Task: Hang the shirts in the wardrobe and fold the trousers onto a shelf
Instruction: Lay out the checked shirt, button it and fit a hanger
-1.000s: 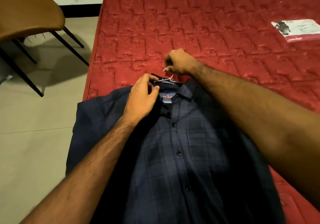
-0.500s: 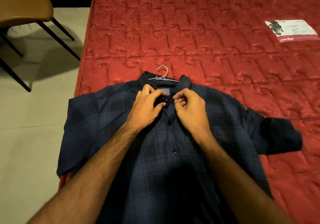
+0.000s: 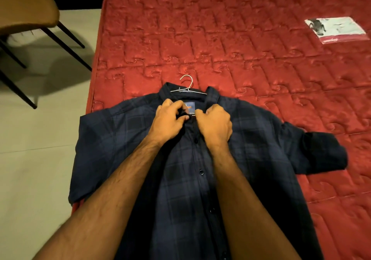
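Note:
A dark blue checked shirt (image 3: 261,139) lies face up on the red mattress (image 3: 220,38), its left side hanging over the mattress edge. A metal hanger (image 3: 187,83) sits inside the collar, with its hook sticking out on the far side. My left hand (image 3: 167,122) pinches the left placket just below the collar. My right hand (image 3: 215,126) grips the right placket beside it, fingers curled into the fabric. The two hands almost touch at the top button, under the blue neck label (image 3: 190,107). No trousers are in view.
A brown chair (image 3: 26,4) with thin black legs stands on the pale tiled floor (image 3: 36,169) at the far left. A white and red printed packet (image 3: 337,28) lies on the mattress at the far right.
My right hand left the hanger hook and came down to the collar opening. Both hands now hold the plackets together at the top button. The view tilted slightly.

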Demonstrator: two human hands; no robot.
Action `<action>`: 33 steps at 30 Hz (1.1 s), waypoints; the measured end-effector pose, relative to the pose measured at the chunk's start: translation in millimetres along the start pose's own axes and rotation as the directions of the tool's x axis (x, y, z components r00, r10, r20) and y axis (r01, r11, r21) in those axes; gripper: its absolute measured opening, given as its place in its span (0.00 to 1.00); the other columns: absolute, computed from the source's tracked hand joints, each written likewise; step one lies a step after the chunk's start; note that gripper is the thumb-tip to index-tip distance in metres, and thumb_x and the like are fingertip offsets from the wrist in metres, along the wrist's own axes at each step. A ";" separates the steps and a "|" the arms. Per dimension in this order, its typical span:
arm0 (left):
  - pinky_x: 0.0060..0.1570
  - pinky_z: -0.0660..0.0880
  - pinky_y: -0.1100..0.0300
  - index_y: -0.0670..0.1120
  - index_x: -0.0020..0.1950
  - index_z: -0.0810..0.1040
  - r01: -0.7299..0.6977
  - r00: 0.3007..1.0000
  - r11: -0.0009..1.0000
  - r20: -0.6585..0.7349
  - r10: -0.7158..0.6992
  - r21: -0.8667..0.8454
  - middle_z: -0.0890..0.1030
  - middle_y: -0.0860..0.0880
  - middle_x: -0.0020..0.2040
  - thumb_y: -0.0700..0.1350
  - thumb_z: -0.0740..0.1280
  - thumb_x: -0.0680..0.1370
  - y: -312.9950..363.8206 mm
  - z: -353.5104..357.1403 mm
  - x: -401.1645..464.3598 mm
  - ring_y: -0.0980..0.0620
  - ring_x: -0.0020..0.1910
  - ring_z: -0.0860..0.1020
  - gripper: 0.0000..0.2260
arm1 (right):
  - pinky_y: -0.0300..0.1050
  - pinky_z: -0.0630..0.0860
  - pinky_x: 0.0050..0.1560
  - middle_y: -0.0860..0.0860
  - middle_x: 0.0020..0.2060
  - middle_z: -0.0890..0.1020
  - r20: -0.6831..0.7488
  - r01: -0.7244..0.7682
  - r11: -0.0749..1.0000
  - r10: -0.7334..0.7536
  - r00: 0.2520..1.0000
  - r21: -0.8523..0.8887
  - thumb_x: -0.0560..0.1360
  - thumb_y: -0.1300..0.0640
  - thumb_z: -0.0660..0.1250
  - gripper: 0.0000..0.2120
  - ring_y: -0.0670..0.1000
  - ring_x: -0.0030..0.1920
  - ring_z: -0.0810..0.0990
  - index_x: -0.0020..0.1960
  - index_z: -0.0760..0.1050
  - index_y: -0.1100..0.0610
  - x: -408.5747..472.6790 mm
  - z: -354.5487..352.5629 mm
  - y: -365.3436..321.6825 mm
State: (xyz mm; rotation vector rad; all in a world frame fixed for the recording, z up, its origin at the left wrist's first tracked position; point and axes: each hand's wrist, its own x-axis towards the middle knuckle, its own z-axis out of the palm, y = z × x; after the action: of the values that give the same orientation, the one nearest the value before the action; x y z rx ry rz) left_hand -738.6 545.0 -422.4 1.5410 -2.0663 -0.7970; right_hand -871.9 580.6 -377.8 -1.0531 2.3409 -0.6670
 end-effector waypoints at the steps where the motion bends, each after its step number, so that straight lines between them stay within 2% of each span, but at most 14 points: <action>1: 0.55 0.71 0.51 0.49 0.48 0.80 0.025 1.000 0.999 0.007 -0.025 -0.031 0.70 0.53 0.42 0.43 0.74 0.74 2.0 -1.6 1.9 0.48 0.46 0.74 0.05 | 0.47 0.74 0.47 0.56 0.45 0.84 0.024 -0.048 0.990 0.045 0.999 0.129 0.71 0.48 0.69 0.12 0.59 0.49 0.82 0.45 0.80 0.57 2.2 -3.4 4.0; 3: 0.54 0.72 0.54 0.50 0.46 0.80 0.085 0.996 0.994 0.033 -0.083 -0.071 0.71 0.52 0.42 0.43 0.74 0.74 4.3 -5.6 6.9 0.50 0.44 0.74 0.05 | 0.49 0.80 0.45 0.53 0.34 0.84 0.098 -0.146 0.915 0.117 0.988 0.377 0.69 0.52 0.69 0.08 0.55 0.40 0.84 0.36 0.79 0.57 5.4 -10.0 15.9; 5: 0.51 0.70 0.58 0.52 0.45 0.79 0.148 0.987 0.985 0.073 -0.142 -0.089 0.73 0.50 0.43 0.44 0.75 0.74 4.5 -8.0 11.3 0.51 0.43 0.74 0.06 | 0.44 0.81 0.36 0.54 0.31 0.83 0.191 -0.227 0.812 0.145 0.971 0.538 0.71 0.59 0.69 0.05 0.49 0.33 0.83 0.38 0.79 0.59 3.3 -15.3 30.6; 7: 0.48 0.69 0.59 0.53 0.44 0.78 0.203 0.975 0.974 0.106 -0.193 -0.095 0.73 0.50 0.41 0.45 0.75 0.74 6.4 -8.9 14.9 0.51 0.41 0.73 0.06 | 0.37 0.77 0.32 0.54 0.32 0.80 0.261 -0.279 0.725 0.140 0.955 0.630 0.74 0.65 0.67 0.04 0.46 0.31 0.79 0.40 0.78 0.61 -1.5 -21.1 39.1; 11: 0.40 0.70 0.60 0.46 0.44 0.80 0.387 0.921 0.894 0.133 -0.365 -0.225 0.78 0.54 0.37 0.48 0.74 0.76 15.1 -10.5 19.2 0.56 0.37 0.74 0.06 | 0.38 0.78 0.36 0.52 0.31 0.77 0.299 -0.307 0.609 0.118 0.947 0.732 0.75 0.66 0.69 0.06 0.44 0.30 0.76 0.39 0.78 0.59 -5.1 -22.4 34.6; 14: 0.37 0.69 0.61 0.42 0.45 0.81 0.432 0.902 0.854 0.128 -0.413 -0.290 0.79 0.53 0.36 0.48 0.74 0.75 19.9 -10.6 21.6 0.57 0.35 0.74 0.10 | 0.41 0.78 0.37 0.48 0.28 0.78 0.257 -0.248 0.678 0.089 0.962 0.692 0.72 0.61 0.75 0.09 0.45 0.31 0.77 0.36 0.78 0.56 -4.7 -5.6 28.1; 17: 0.34 0.68 0.63 0.44 0.41 0.80 0.467 0.882 0.816 0.116 -0.457 -0.339 0.79 0.53 0.35 0.45 0.74 0.75 24.4 -7.5 20.2 0.58 0.34 0.74 0.07 | 0.46 0.75 0.40 0.45 0.27 0.79 0.201 -0.165 0.790 0.054 0.978 0.590 0.70 0.54 0.77 0.09 0.46 0.32 0.77 0.34 0.80 0.55 -4.3 13.8 23.0; 21: 0.48 0.75 0.59 0.44 0.38 0.80 0.478 0.874 0.773 0.134 -0.468 -0.418 0.81 0.52 0.37 0.41 0.73 0.76 23.4 -3.7 18.9 0.53 0.42 0.79 0.07 | 0.43 0.78 0.44 0.47 0.35 0.83 0.140 -0.150 0.821 0.086 0.986 0.550 0.71 0.56 0.76 0.05 0.47 0.39 0.82 0.40 0.80 0.53 -7.7 25.1 20.6; 26: 0.56 0.78 0.52 0.48 0.34 0.81 0.493 0.863 0.738 0.149 -0.483 -0.461 0.84 0.52 0.39 0.42 0.74 0.73 15.7 1.8 17.9 0.52 0.46 0.82 0.08 | 0.47 0.82 0.50 0.50 0.39 0.85 0.102 -0.155 0.779 0.118 0.988 0.608 0.72 0.59 0.75 0.05 0.47 0.41 0.84 0.47 0.83 0.57 -15.8 32.2 18.0; 29: 0.53 0.77 0.54 0.48 0.36 0.82 0.498 0.859 0.717 0.167 -0.483 -0.487 0.83 0.51 0.38 0.41 0.73 0.74 15.7 2.3 17.5 0.53 0.43 0.80 0.07 | 0.47 0.81 0.51 0.49 0.39 0.85 0.085 -0.146 0.764 0.120 0.989 0.628 0.72 0.59 0.76 0.05 0.46 0.41 0.84 0.46 0.83 0.56 -17.2 34.3 17.8; 32: 0.49 0.74 0.60 0.45 0.38 0.81 0.498 0.861 0.694 0.204 -0.466 -0.520 0.81 0.51 0.37 0.37 0.71 0.77 18.1 0.5 19.4 0.57 0.38 0.77 0.08 | 0.51 0.81 0.54 0.50 0.37 0.86 0.134 -0.161 0.705 0.093 0.987 0.691 0.72 0.59 0.73 0.01 0.49 0.43 0.85 0.42 0.84 0.55 -17.4 32.8 18.3; 33: 0.49 0.73 0.60 0.46 0.38 0.81 0.501 0.861 0.697 0.213 -0.462 -0.513 0.81 0.51 0.36 0.37 0.71 0.77 18.3 0.0 19.7 0.57 0.38 0.76 0.09 | 0.52 0.80 0.55 0.51 0.37 0.86 0.148 -0.161 0.692 0.080 0.986 0.704 0.72 0.61 0.71 0.05 0.50 0.44 0.85 0.40 0.84 0.54 -17.5 31.1 19.2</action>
State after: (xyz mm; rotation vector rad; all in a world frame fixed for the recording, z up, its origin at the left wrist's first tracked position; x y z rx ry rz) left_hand -757.1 530.0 -409.9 1.7183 -1.2620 -1.5070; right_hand -853.3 598.3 -409.2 -0.5398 1.7550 -1.2939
